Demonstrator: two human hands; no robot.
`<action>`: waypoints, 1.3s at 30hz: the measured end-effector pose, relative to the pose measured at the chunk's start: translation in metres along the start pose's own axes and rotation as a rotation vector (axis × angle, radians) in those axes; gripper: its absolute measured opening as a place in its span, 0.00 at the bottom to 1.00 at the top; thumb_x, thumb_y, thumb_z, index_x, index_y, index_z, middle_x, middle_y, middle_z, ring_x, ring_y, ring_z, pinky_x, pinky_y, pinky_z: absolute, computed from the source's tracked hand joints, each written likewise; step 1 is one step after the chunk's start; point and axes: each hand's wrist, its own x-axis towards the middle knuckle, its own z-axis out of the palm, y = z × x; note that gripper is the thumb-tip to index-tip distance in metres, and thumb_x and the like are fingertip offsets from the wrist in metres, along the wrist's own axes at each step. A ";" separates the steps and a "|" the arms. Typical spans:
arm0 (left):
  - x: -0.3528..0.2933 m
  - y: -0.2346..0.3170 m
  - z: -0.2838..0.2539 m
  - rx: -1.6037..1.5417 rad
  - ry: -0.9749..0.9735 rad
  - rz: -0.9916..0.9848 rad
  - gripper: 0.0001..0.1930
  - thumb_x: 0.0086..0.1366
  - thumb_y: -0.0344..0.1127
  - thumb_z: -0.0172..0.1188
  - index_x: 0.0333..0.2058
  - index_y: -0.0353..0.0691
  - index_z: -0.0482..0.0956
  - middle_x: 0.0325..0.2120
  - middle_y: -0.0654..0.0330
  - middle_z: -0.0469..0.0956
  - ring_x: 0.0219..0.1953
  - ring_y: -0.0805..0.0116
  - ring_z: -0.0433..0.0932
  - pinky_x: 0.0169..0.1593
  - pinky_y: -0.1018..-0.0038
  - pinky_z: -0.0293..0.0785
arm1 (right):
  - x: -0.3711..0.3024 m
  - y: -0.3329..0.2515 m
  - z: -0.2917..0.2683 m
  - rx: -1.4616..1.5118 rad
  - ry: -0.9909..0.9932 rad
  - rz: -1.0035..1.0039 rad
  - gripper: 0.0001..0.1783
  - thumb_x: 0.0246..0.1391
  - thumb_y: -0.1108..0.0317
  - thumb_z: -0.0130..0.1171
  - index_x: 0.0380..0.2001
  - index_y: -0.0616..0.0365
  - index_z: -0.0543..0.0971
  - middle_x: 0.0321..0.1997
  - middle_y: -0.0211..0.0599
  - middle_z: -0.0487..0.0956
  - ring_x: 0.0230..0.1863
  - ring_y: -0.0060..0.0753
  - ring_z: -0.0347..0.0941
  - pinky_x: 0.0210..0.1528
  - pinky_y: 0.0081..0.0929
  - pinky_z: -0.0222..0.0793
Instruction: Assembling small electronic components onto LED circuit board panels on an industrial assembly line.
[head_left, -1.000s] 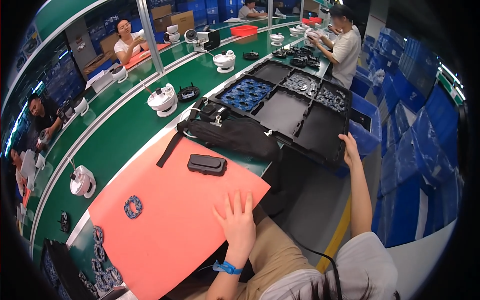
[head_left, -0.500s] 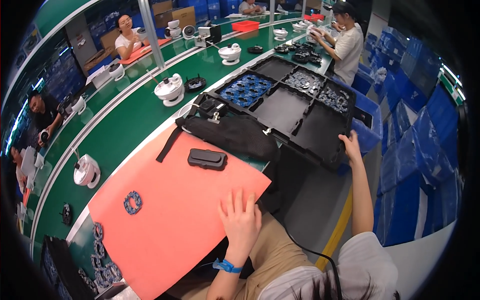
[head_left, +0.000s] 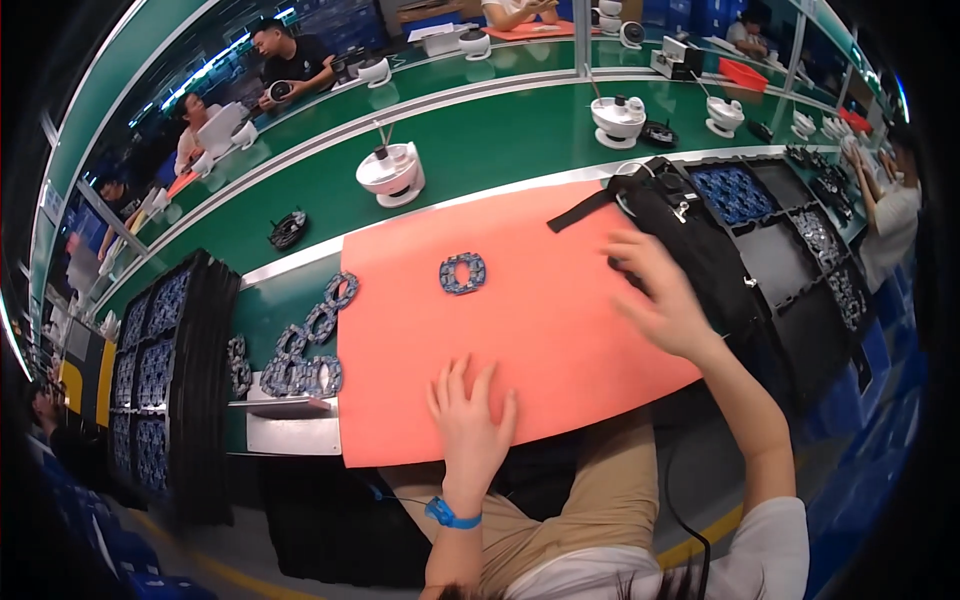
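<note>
My left hand [head_left: 470, 420] rests open on the orange-red mat [head_left: 400, 330], fingers spread, with a blue band round the wrist. My right hand [head_left: 660, 295], slightly blurred, is over the mat's right part with fingers apart. A dark bit of the black oblong device shows at its fingertips; the rest is hidden, and I cannot tell whether they touch. Beyond my left hand a blue ring-shaped circuit board [head_left: 463, 273] lies flat, with nothing touching it. Several more ring boards [head_left: 290, 362] lie clustered off the mat's left edge.
Stacked black trays [head_left: 185, 370] of blue boards stand at the left. A black bag [head_left: 690, 240] lies at the mat's right, beside a compartmented black tray [head_left: 790, 260]. White rounded units [head_left: 391, 175] stand on the green bench [head_left: 480, 150]. Co-workers sit across it; another person is far right.
The view has swung left. My right hand has left the compartmented tray's edge and come over the mat by the black device. My left hand stays on the mat.
</note>
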 end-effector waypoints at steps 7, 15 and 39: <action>-0.012 0.008 0.005 0.280 -0.096 -0.012 0.27 0.58 0.45 0.54 0.56 0.43 0.67 0.56 0.45 0.60 0.62 0.45 0.54 0.59 0.40 0.45 | 0.084 0.037 0.133 -0.117 -0.188 -0.286 0.26 0.52 0.57 0.57 0.52 0.57 0.68 0.58 0.48 0.64 0.60 0.50 0.60 0.60 0.41 0.56; -0.015 -0.014 -0.014 -0.109 -0.041 -0.151 0.26 0.59 0.40 0.57 0.54 0.35 0.66 0.51 0.45 0.67 0.56 0.51 0.64 0.59 0.52 0.54 | 0.075 0.024 0.134 0.075 -0.278 -0.415 0.25 0.38 0.63 0.67 0.43 0.55 0.74 0.45 0.38 0.72 0.47 0.41 0.67 0.50 0.34 0.64; -0.030 0.049 -0.004 -1.101 -0.435 -0.149 0.07 0.52 0.19 0.63 0.31 0.27 0.77 0.26 0.57 0.79 0.29 0.74 0.76 0.36 0.80 0.72 | -0.110 -0.029 0.034 0.926 -0.091 0.289 0.11 0.60 0.64 0.52 0.33 0.62 0.77 0.33 0.28 0.75 0.30 0.14 0.67 0.32 0.14 0.64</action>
